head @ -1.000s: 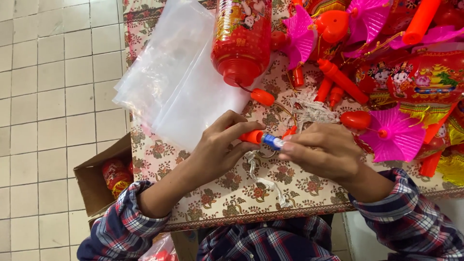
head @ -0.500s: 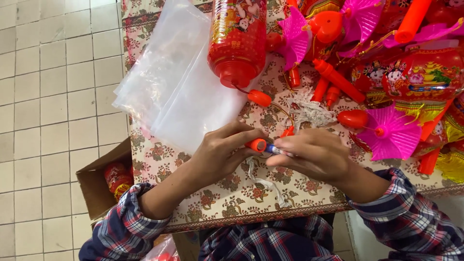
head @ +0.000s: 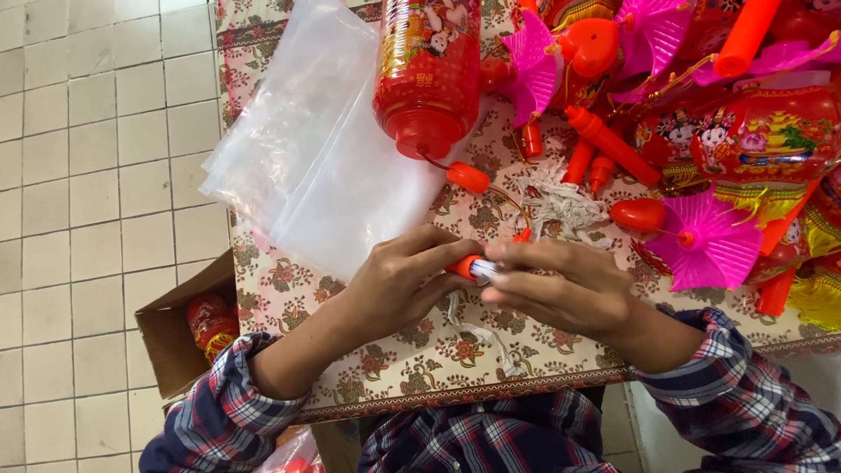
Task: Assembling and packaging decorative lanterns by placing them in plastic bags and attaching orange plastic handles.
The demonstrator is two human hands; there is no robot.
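Left hand and right hand meet over the floral tablecloth — fingers of both pinch a small orange handle piece between them, its pale end at the right fingertips. White string trails beneath. Clear plastic bags lie just beyond; a red cylindrical lantern lies behind — an open cardboard box sits on the tiled floor.

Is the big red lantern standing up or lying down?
Lying down. The red lantern rests on its side on the flowered tablecloth, its round end cap pointing toward the hands, beside the clear plastic bags.
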